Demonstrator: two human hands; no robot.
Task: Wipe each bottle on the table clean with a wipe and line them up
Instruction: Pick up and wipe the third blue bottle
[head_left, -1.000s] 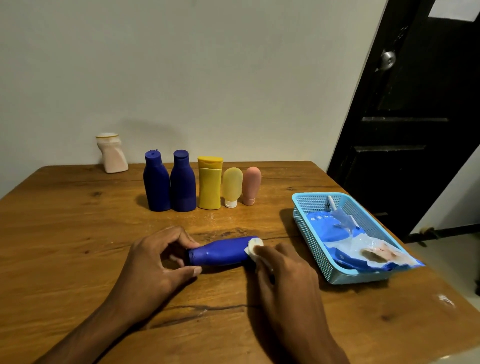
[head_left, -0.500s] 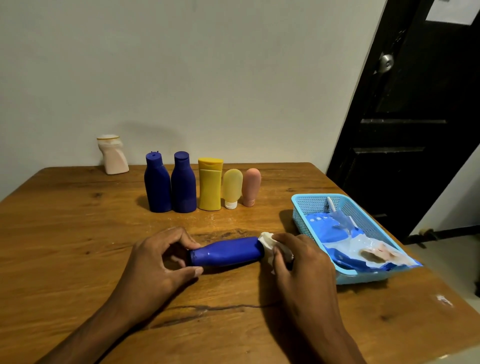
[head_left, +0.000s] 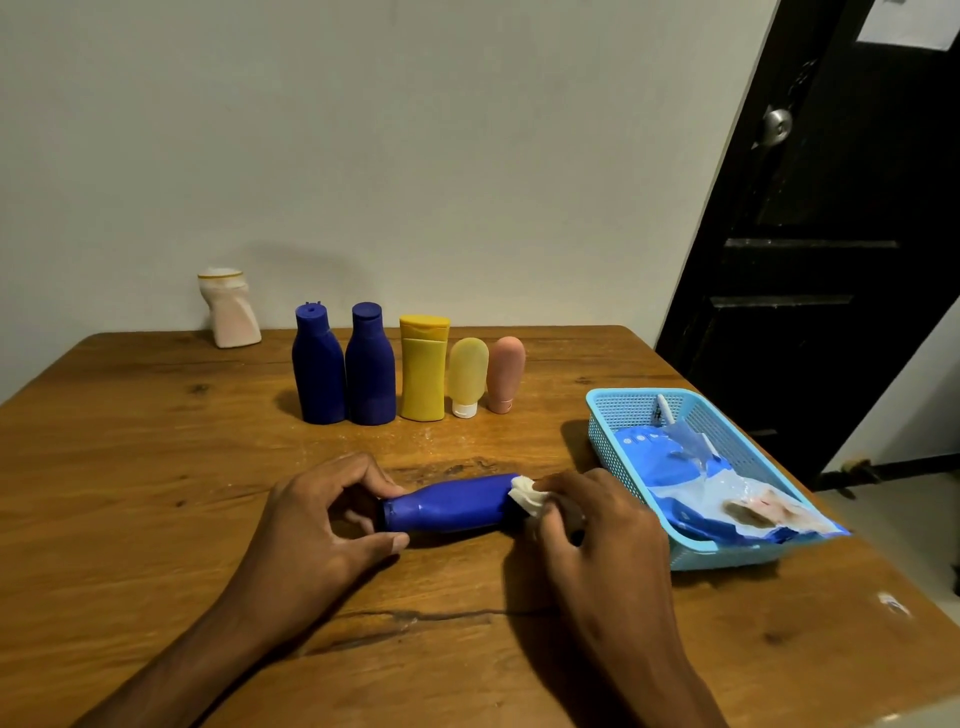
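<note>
1. White bottle (head_left: 228, 310): upper left, apart, tilted.
2. Left hand (head_left: 317, 525): I see thumb and fingers curled round the cap end of the blue bottle (head_left: 449, 503), lying at frame centre on the table (head_left: 130, 467).
3. Row of five bottles (head_left: 410, 366): upright, behind.
4. Right hand (head_left: 597, 530): fingers pinch the wipe (head_left: 525, 496) against the bottle's base.
5. Basket (head_left: 613, 447): right, holding a wipe packet (head_left: 727, 493).

**Table surface: contents**

Wooden table (head_left: 130, 467) fills the lower frame. Standing in a row at centre: two dark blue bottles (head_left: 343, 366), yellow bottle (head_left: 423, 369), pale yellow tube (head_left: 467, 376), pink tube (head_left: 505, 374). Upper left: white bottle (head_left: 228, 307). Lying at centre: blue bottle (head_left: 452, 503). Right: blue basket (head_left: 613, 441).
</note>
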